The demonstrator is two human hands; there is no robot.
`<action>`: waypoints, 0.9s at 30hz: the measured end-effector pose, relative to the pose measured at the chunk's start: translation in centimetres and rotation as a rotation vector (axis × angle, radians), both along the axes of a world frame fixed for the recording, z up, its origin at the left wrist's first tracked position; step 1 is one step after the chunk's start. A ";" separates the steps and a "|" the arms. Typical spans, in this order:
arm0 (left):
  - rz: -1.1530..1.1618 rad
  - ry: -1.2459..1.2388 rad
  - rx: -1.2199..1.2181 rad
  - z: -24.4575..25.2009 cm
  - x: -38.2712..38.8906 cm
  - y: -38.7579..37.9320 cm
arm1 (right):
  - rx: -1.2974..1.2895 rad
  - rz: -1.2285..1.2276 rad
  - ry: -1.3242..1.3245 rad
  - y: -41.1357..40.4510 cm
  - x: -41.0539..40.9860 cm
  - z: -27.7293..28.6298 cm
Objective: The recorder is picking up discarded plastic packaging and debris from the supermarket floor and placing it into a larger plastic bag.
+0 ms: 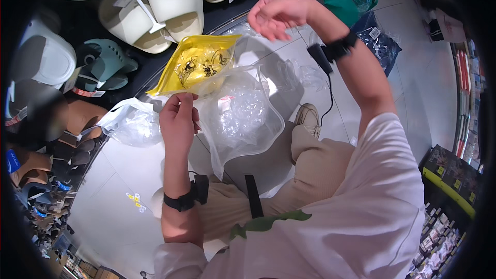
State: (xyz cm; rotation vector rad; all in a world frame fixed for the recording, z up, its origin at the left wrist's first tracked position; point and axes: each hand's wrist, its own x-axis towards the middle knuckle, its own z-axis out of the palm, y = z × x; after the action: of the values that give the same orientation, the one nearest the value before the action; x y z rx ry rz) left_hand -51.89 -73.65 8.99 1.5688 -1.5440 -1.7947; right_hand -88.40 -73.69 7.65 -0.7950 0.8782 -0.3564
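My left hand (180,114) pinches the upper left edge of a clear plastic bag (242,112), which hangs wide with its mouth facing up. Crumpled clear plastic wrappers (248,118) and a small label with red print lie inside. Behind the bag, touching or overlapping its rim, a yellow plastic bag (201,66) with dark printing stands spread and holds clear plastic. Raised above the floor near the shelf edge, my right hand (277,15) has loosely curled fingers with nothing visible in them. A white-handled clear bag (135,124) sits left of my left hand.
Cream slides (176,4) and green clogs (106,62) stand on the dark shelf at the upper left. Loose clear plastic (296,75) lies on the tiles. A green bag (348,2) and a dark blue package (378,42) are at the upper right. My shoe (309,120) is beside the clear bag.
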 end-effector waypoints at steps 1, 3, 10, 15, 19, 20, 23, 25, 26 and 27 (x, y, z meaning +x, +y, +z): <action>0.005 0.001 0.015 -0.2 0.1 0.0 | -0.014 -0.119 0.105 -0.7 -1.3 -3.0; -0.010 -0.015 -0.002 -0.4 0.4 0.2 | -0.214 -0.280 0.675 -1.7 0.1 -9.6; -0.031 -0.020 -0.020 -0.2 -0.2 0.6 | -1.267 -0.025 1.427 -0.2 7.2 -22.6; -0.031 0.003 -0.049 -0.4 0.2 0.5 | -0.963 0.158 1.554 0.5 10.4 -22.9; -0.045 0.046 -0.042 -0.5 0.2 0.4 | -0.665 -0.126 1.534 1.1 10.2 -21.8; -0.055 0.062 -0.029 -0.5 0.0 0.6 | -0.702 -0.019 1.560 1.3 9.5 -21.7; -0.066 0.059 -0.050 -0.7 0.2 0.7 | -0.786 0.046 1.586 2.5 9.5 -21.3; -0.050 0.055 -0.053 -0.7 0.8 0.5 | -0.950 -0.168 1.637 3.8 10.0 -21.0; -0.058 0.052 -0.048 -0.3 1.0 0.4 | -0.876 -0.171 1.635 4.1 10.3 -21.0; -0.074 0.058 -0.033 0.0 0.9 0.6 | -0.874 -0.162 1.635 5.1 9.6 -21.8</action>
State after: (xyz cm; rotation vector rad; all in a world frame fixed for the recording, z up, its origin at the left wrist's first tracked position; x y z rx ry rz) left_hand -51.00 -73.06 8.99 1.4494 -1.6164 -1.8270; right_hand -78.79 -68.63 -14.13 -1.8891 2.3926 -0.1496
